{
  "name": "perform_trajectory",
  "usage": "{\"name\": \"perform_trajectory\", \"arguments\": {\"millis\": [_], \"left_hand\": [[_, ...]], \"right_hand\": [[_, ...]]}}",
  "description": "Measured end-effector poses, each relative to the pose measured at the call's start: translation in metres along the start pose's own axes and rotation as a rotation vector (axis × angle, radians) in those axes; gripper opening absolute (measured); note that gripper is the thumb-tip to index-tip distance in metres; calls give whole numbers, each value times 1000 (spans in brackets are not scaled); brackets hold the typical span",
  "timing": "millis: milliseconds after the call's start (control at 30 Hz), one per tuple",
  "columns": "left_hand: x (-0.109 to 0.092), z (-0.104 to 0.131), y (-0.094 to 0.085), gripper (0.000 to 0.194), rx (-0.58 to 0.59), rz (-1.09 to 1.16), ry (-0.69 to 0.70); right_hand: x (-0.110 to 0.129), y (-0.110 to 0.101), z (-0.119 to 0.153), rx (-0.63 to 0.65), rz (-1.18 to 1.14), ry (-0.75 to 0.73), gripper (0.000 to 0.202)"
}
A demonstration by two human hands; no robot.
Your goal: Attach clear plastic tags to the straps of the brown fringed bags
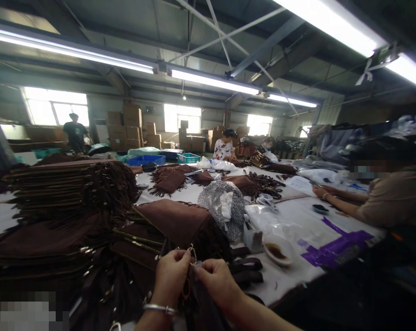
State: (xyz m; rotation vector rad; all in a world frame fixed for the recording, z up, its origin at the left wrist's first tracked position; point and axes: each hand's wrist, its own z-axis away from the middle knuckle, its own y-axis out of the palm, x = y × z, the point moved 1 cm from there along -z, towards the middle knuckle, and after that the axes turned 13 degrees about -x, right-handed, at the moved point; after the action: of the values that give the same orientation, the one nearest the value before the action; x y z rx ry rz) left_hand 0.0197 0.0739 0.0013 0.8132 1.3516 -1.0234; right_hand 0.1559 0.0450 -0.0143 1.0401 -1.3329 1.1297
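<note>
At the frame's lower centre, the left hand (171, 273) has its grip pinched on a gold clasp (191, 250); the right hand (219, 281) pinches a dark strap (205, 301) just beside it.

On counter (297, 278): bag stack (52, 188), left; bag pile (176, 220), right of stack; bowl (284, 263), right of pile; plastic wrapper (332, 248), right of bowl. Clasp (194, 252), before pile. Crates (145, 160), behind stack and pile. Cartons (132, 115), beyond crates.

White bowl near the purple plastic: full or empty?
Neither, partly filled: brown stuff lies in the white bowl, with pale inner wall bare around it. Cannot tell how deep.
</note>
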Motion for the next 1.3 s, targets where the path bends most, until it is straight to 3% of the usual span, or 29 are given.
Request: {"name": "perform_trajectory", "arguments": {"millis": [200, 467, 567, 767, 1000, 1200, 1300], "left_hand": [[6, -1, -9, 27, 73, 13, 2], [6, 7, -16, 33, 183, 156, -139], [5, 10, -21, 36, 189, 139, -126], [-5, 14, -36, 29, 241, -116, 257], [-15, 21, -32, 27, 156, -357, 739], [-11, 16, -35, 15, -158, -564, 999], [-13, 9, -34, 16, -160, -679, 1026]], "right_hand": [[-2, 3, -6, -17, -125, 106, 49], [18, 23, -20, -19, -190, 79, 46], [19, 29, -22, -13, -221, 95, 46], [14, 31, -22, -12, -255, 128, 49], [15, 30, -24, -20, -253, 96, 50], [2, 30, -20, 23, -324, 171, 53], [-8, 29, -14, 84, -387, 241, 53]]}}
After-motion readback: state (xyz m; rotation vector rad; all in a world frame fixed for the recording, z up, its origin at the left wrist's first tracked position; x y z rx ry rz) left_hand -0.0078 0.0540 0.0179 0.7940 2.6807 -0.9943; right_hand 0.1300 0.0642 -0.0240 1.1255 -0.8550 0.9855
